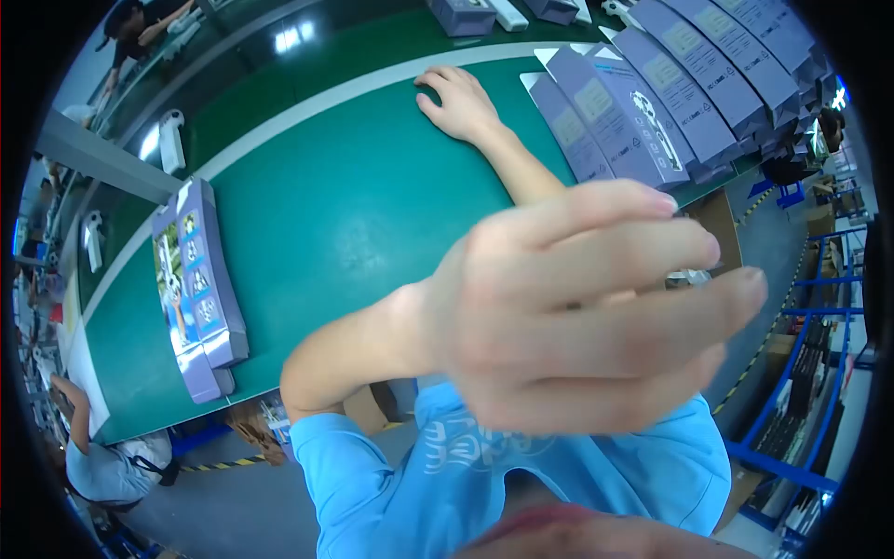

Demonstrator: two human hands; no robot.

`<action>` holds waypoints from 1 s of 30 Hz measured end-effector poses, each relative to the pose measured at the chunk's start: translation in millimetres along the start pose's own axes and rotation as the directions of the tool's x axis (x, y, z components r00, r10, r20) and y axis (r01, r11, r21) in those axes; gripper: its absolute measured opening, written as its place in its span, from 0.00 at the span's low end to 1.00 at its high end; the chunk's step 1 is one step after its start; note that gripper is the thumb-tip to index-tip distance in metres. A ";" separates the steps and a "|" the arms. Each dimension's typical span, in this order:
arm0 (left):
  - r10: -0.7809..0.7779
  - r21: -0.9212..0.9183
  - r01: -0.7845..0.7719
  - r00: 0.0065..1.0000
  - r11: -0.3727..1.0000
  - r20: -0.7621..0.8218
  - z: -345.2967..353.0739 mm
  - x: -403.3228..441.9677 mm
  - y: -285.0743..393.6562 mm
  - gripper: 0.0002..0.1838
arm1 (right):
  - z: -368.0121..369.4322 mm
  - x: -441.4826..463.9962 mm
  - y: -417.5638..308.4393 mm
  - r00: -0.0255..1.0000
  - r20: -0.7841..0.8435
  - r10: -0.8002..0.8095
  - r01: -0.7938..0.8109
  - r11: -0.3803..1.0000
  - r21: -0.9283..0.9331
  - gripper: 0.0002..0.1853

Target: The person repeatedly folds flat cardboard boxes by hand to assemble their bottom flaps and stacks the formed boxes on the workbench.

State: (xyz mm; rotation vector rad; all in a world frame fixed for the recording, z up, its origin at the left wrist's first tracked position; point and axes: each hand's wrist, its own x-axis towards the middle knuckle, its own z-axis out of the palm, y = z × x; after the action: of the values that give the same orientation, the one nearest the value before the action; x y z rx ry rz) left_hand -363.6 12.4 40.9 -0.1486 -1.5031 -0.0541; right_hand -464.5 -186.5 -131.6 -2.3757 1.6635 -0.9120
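Note:
My left hand (577, 312) is raised close to the camera, its fingers stretched toward the right and slightly blurred. Nothing shows in its grip, though the palm side is hidden. Further off, my right hand (458, 102) lies palm down on the green tabletop (345, 224), near the pale strip along its far edge, thumb apart from the fingers. To the right of that hand stands a row of purple printed cartons (619, 116) with open white flaps. Another purple carton (197, 279), printed with pictures, lies at the table's left side.
A grey post (116, 154) rises by the left carton. White devices (171, 140) sit on the dark green surface beyond the strip, with more cartons (463, 16) at the top. Co-workers (130, 33) appear top left and lower left (116, 461). Blue racks (792, 373) stand right.

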 end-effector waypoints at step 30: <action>-0.162 0.198 0.169 0.985 0.966 -0.051 -24.9 -68.0 -52.9 0.10 | 0.2 0.3 -0.5 1.000 0.009 -0.021 0.021 1.000 0.007 0.19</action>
State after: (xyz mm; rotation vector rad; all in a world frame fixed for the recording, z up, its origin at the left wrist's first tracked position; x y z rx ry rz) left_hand -350.4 -47.0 -24.9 0.1410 -1.4740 -0.0382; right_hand -463.9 -186.6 -131.4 -2.3942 1.6325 -0.9074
